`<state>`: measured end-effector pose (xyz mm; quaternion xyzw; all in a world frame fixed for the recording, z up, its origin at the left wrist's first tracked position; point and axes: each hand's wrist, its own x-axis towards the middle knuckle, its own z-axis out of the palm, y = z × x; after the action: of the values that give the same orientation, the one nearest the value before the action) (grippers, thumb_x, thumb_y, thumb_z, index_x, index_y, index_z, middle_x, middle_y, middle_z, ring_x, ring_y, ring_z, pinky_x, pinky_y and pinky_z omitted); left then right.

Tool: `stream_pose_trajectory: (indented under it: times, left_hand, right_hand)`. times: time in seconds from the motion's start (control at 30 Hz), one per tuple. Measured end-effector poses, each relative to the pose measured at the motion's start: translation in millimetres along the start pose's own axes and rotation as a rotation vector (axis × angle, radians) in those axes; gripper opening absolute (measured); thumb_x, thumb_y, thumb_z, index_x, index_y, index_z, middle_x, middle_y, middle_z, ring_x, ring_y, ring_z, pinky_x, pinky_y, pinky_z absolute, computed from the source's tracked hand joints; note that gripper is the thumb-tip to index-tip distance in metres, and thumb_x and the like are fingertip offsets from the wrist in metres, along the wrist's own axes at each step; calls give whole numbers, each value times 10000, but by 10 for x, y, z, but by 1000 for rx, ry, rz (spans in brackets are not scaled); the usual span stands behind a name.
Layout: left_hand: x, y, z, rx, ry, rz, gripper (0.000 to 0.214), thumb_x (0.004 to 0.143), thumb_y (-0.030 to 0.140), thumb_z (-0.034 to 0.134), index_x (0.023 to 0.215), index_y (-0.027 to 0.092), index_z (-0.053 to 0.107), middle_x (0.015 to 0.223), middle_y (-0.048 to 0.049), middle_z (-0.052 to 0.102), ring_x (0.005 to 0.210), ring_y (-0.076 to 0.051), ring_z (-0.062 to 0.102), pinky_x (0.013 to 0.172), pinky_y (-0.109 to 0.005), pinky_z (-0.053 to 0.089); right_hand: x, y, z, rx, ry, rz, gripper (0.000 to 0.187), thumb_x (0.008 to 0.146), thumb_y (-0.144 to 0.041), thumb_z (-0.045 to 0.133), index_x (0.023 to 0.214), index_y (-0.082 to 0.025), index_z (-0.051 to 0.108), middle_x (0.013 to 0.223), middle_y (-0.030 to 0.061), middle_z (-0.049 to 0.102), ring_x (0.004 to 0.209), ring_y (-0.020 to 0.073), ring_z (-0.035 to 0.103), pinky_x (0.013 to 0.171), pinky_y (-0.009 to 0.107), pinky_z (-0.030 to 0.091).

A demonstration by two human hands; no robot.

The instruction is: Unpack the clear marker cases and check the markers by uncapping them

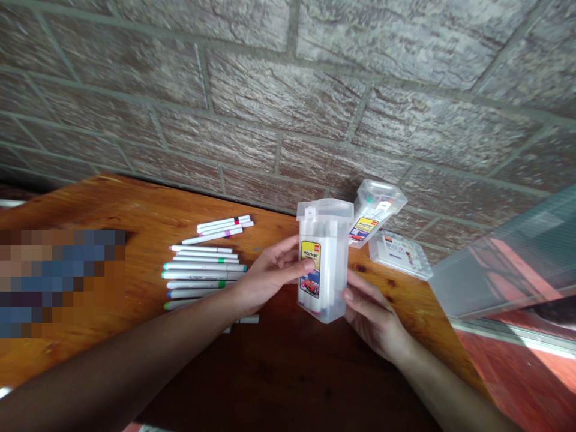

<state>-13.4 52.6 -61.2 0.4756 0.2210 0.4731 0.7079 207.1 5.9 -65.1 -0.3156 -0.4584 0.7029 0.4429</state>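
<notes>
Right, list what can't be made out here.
All in the head view:
Loose markers: some partly hidden by the left forearm.
Held box: marker count blurred by cloudy plastic.
Its label: partly under the thumb of the left hand.
Far box: one side partly behind the held box.
Flat case: small print unreadable.
Left edge: pixelated patch masks what's there.

Both bare forearms (pixel 148 354) slant inward, the left hand (pixel 265 277) gripping with thumb (pixel 294 272) extended, the right hand (pixel 380 321) cupped lower, fingers (pixel 363 284) bent
</notes>
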Motion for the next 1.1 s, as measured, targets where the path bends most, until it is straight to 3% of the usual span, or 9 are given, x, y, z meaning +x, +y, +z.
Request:
stream_pose_trajectory:
  times: [0.3, 0.47, 0.6, 0.77, 0.97, 1.1]
  left_hand:
    - [14, -18, -5, 16, 31, 29, 399, 815, 274, 903, 1179, 177, 771, 1185, -81, 808, 1080, -246, 745, 973, -348, 570]
    - [2, -16, 2, 37, 49, -15, 389, 786, 292, 920, 1117, 151, 774, 1118, -85, 820, 992, -245, 764, 933, -365, 586]
    - [-14, -23, -2, 65, 67, -24, 453, 771, 276, 935, 1162, 152, 743, 1132, -83, 808, 1001, -224, 747, 933, -344, 574]
    - [-18, -38, -16, 106, 73, -19, 530, 754, 256, 950, 1214, 145, 712, 1198, -106, 785, 1060, -224, 726, 976, -347, 553]
    - [-18, -10, 9, 82, 36, 0, 460, 802, 251, 909, 1210, 162, 716, 1201, -95, 781, 1108, -241, 726, 1000, -350, 552]
    - [-20, -5, 15, 59, 21, -35, 557, 757, 186, 926, 1261, 176, 688, 1231, -96, 771, 1110, -246, 729, 1010, -371, 556]
  right_hand:
    - [20, 63, -58, 13, 57, -3, 357, 953, -374, 781, 1310, -377, 769, 1353, 34, 773, 1256, 318, 717, 1052, 549, 584]
    - [14, 30, -31, -125, 8, -63, 456, 957, -420, 775, 1398, -332, 709, 1401, 77, 744, 1318, 338, 677, 1098, 540, 556]
    - [25, 4, -4, -245, -72, -151, 484, 931, -354, 822, 1391, -313, 677, 1401, 76, 738, 1258, 294, 709, 1113, 478, 548]
    - [46, -9, 35, -278, -75, -165, 428, 923, -329, 835, 1324, -290, 690, 1342, 76, 764, 1160, 263, 751, 1084, 438, 566]
    - [41, -11, 16, -267, -46, -153, 421, 933, -340, 818, 1328, -277, 687, 1349, 86, 760, 1204, 284, 737, 1051, 439, 591]
    - [41, 0, -15, -256, -30, -158, 400, 935, -341, 817, 1315, -300, 699, 1344, 63, 768, 1255, 282, 717, 1031, 419, 604]
